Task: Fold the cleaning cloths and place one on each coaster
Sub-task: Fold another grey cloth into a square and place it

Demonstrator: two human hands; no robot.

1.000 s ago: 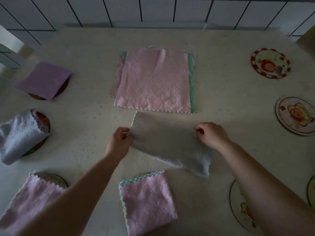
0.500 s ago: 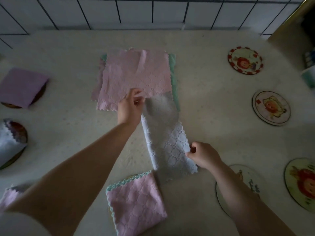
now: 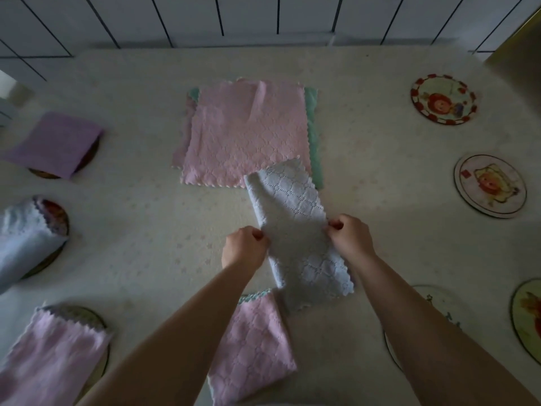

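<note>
Both hands pinch a pale blue cloth (image 3: 295,230) folded into a long strip: the left hand (image 3: 244,247) grips its left edge and the right hand (image 3: 349,237) its right edge, at about the middle of its length. The strip runs slantwise over the table (image 3: 140,218); its far end overlaps the near right corner of a flat pink cloth (image 3: 248,133), which tops a stack with a green cloth (image 3: 314,142) showing along the right side. The strip's near end lies just beside a folded pink cloth (image 3: 251,347) between the forearms. On the left, three coasters each carry a folded cloth: purple (image 3: 55,143) farthest, pale blue (image 3: 26,238) in the middle, pink (image 3: 49,356) nearest. On the right, bare coasters with cartoon prints lie well apart: one far (image 3: 443,98), one nearer (image 3: 490,186), one at the frame's edge (image 3: 527,317), and one partly hidden under the right forearm (image 3: 430,297).
</note>
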